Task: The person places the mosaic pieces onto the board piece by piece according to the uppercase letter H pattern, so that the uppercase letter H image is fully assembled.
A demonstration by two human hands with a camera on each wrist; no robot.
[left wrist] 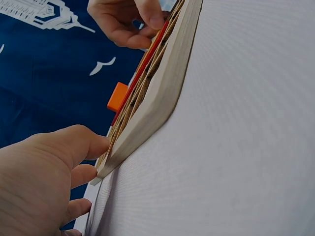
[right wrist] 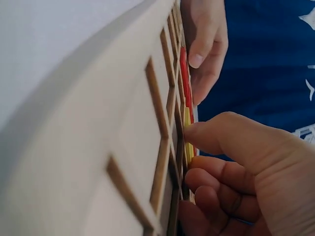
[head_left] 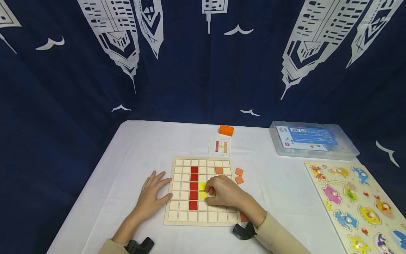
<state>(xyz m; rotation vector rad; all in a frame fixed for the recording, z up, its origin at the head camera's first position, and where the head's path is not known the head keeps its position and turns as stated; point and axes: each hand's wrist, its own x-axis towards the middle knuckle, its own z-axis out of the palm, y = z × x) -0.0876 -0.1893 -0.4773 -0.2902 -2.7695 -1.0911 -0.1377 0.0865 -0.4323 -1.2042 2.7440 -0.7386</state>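
Note:
A wooden grid board lies on the white table, with a column of red square tiles and two yellow tiles beside it. One orange tile sits in an upper cell. My right hand is over the middle of the board, fingers curled. Its thumb and index finger pinch at a yellow tile, partly hidden by the fingertips. Against the board's left edge, my left hand rests with fingers spread, thumb and fingertip at the rim.
Two loose orange tiles lie right of the board. Behind it are a pattern card and an orange block. A clear plastic box and an animal puzzle board occupy the right side. A blue curtain hangs behind.

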